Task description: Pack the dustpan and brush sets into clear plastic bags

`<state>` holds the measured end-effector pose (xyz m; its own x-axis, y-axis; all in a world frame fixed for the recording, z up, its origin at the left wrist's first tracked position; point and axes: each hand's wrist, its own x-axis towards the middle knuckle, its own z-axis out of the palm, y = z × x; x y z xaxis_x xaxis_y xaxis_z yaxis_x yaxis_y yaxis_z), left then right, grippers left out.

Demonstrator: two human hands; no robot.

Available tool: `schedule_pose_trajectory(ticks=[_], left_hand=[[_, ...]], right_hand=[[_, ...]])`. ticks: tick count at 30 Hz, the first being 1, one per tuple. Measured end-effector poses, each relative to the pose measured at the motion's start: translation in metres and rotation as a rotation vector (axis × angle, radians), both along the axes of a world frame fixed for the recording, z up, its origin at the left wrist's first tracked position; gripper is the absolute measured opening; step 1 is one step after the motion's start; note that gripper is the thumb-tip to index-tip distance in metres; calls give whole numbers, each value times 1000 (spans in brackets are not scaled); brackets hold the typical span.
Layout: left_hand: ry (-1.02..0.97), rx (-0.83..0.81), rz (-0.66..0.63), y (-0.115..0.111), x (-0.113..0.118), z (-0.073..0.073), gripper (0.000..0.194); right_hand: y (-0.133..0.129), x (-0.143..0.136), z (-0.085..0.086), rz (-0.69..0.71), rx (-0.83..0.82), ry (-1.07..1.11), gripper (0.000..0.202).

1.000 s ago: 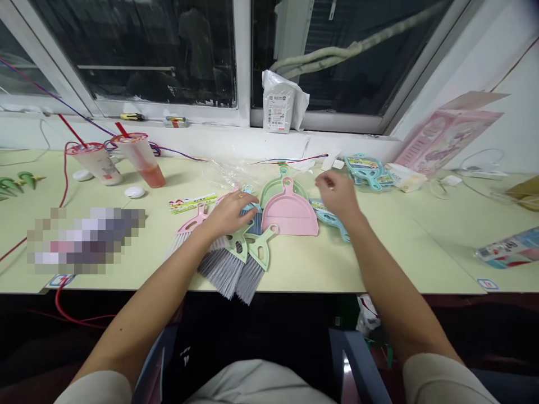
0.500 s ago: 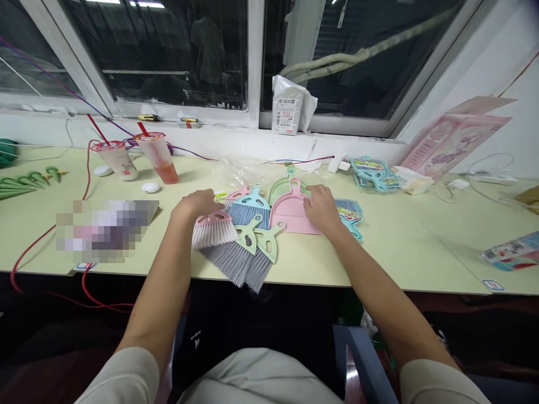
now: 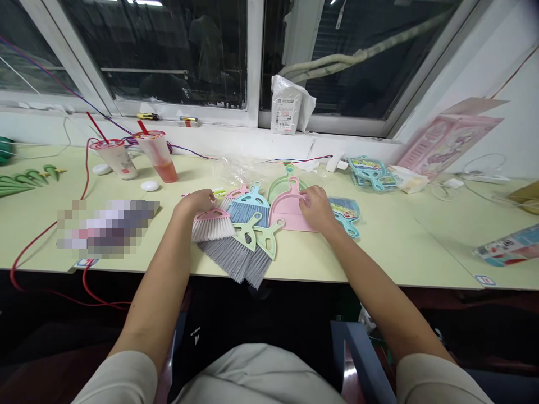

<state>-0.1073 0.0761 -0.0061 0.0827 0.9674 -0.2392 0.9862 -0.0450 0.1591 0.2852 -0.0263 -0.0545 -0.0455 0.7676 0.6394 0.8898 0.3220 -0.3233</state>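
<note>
My left hand [image 3: 197,202] is closed at the top of a pink brush with white bristles [image 3: 213,224]. On the right, my right hand [image 3: 315,207] has its fingers curled over the right edge of a pink dustpan [image 3: 289,209]; whether it grips the pan is unclear. A green dustpan [image 3: 274,188] lies partly beneath the pink one. Between my hands are a blue brush [image 3: 249,210], another pink brush [image 3: 234,194] and two green brushes with grey bristles [image 3: 228,257], [image 3: 257,270] fanned toward the table's front edge.
Packaged blue sets lie right of my right hand [image 3: 346,216] and at the back right [image 3: 370,174]. Two cups with straws [image 3: 158,160] stand at the back left. A red cable [image 3: 42,231] crosses the left side. A pink box [image 3: 455,137] leans at the right wall.
My right hand has shifted slightly up along the pink dustpan's edge, its fingers more drawn in. My left hand stays at the pink brush. The camera view has moved slightly.
</note>
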Motion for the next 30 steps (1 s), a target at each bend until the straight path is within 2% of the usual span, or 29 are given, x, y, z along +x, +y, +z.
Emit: schedule_pose_trajectory(ticks=[6, 10, 14, 20, 24, 30], left_hand=[[-56, 43, 3, -2, 11, -4, 44], [-11, 164, 128, -9, 28, -13, 51], [-63, 240, 228, -13, 36, -17, 56], [-79, 239, 244, -12, 30, -9, 48], [-102, 305, 250, -10, 25, -7, 46], [-183, 365, 255, -9, 20, -6, 44]], right_hand=[[3, 9, 0, -68, -10, 59, 23], [4, 15, -1, -128, -118, 59, 27], [4, 14, -2, -200, -193, -2, 33], [8, 10, 1, -271, -230, -128, 36], [11, 11, 5, -289, -259, -114, 37], [11, 11, 10, -285, -212, -88, 38]])
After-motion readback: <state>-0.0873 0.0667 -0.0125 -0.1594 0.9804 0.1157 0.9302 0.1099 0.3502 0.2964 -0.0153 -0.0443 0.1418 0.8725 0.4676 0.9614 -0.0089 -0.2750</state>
